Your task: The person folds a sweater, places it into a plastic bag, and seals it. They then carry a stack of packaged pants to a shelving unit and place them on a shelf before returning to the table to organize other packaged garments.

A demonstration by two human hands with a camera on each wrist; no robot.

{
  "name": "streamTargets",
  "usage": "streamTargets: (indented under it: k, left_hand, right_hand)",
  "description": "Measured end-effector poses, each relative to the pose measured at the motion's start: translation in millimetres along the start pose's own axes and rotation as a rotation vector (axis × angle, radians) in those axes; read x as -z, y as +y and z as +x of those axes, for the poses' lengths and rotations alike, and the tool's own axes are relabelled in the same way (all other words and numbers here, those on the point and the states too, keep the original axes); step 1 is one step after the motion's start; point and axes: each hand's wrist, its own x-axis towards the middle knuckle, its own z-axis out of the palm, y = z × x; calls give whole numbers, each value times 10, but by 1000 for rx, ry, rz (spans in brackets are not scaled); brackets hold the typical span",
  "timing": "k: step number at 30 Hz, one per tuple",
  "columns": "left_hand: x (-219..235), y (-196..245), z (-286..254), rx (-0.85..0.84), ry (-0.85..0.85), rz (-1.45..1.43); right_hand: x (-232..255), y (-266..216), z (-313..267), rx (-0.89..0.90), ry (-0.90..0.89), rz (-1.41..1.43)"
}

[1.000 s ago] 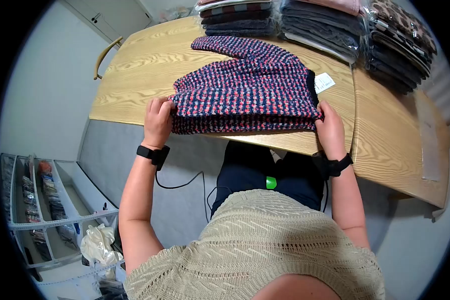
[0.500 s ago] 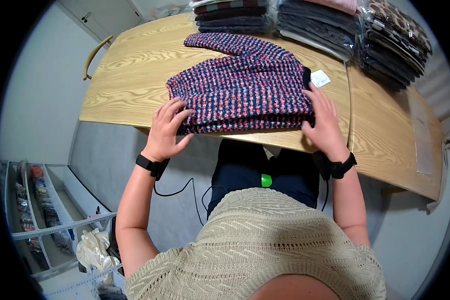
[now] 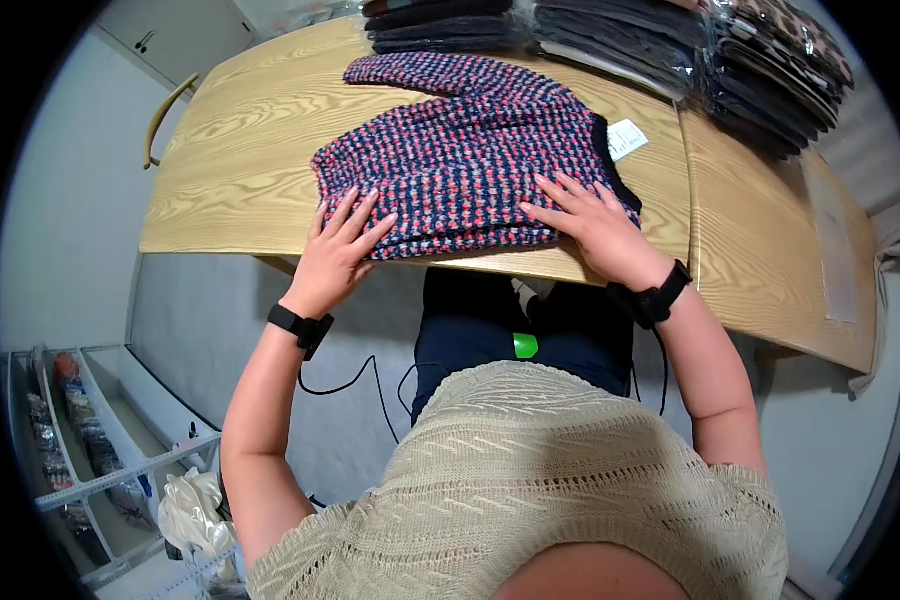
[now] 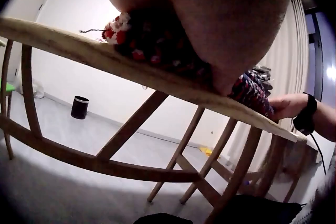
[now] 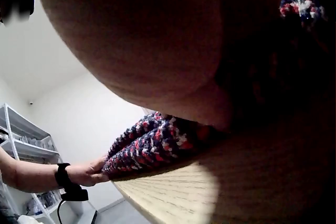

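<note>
A folded knit sweater (image 3: 470, 150) in navy, red and white lies on the wooden table (image 3: 240, 160), close to the near edge, with one sleeve stretched toward the back. My left hand (image 3: 342, 240) lies flat with straight fingers on the sweater's near left corner. With its fingers spread, my right hand (image 3: 585, 215) presses on the near right part of the sweater (image 5: 152, 145). A white tag (image 3: 625, 140) sticks out at the collar on the right. In the left wrist view the sweater (image 4: 152, 45) overhangs the table edge (image 4: 79, 50) slightly.
Stacks of folded dark garments in plastic bags (image 3: 610, 40) line the far side of the table. A chair back (image 3: 165, 115) shows at the table's far left. Wire shelving (image 3: 80, 440) stands on the floor at lower left. Table legs and a small black bin (image 4: 80, 107) are underneath.
Both hands let go of the sweater's near edge, which they gripped a second ago, and now lie flat on top of it. The right hand moved inward to the left.
</note>
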Motion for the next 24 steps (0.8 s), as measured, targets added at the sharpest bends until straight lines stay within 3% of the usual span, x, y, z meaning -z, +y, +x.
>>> streamTargets:
  k: [7,17,19,21,22,24]
  left_hand:
    - [-16,9,-10,31,70,-28]
    - [31,-21,-13,17,40,-48]
    - [202,-2,-9,30,0,-185]
    - [359,-146,50,18,82,-488]
    - [411,-255,58,64,145,-651]
    - [504,-494,154,143,233,-662]
  right_hand:
    - [-16,-27,-3,6,3,1]
    - [125,-76,10,54,-34,-15]
    - [386,-26,68,97,-114,67]
    - [675,137,249,140,-51,174]
    - [824,221,380,102,-42,273]
    - [1090,374,715,-6,-91,385]
